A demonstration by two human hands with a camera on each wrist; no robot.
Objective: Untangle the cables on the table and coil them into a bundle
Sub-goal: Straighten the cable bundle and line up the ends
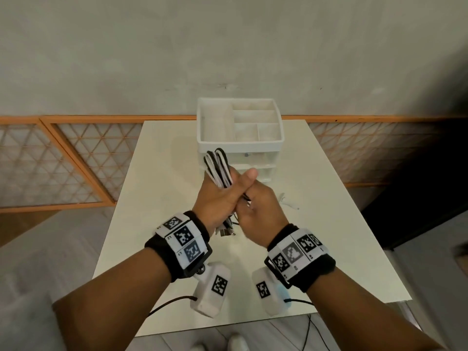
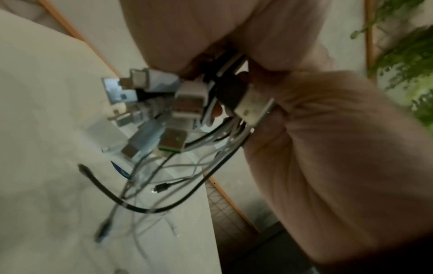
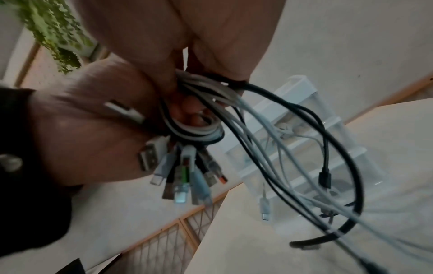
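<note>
Item: bundle of black and white USB cables, held upright above the white table, folded loops uppermost, connector ends and loose tails hanging below. Left hand was clenched round its middle; right hand, touching alongside, gripped the strands just beneath. Long axis ran vertical, so remaining slack likely lay nearer the right hand.

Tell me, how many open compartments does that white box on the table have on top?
5: one tall at the organizer's left, two wide stacked at the back right, two small side by side at the front right.
</note>
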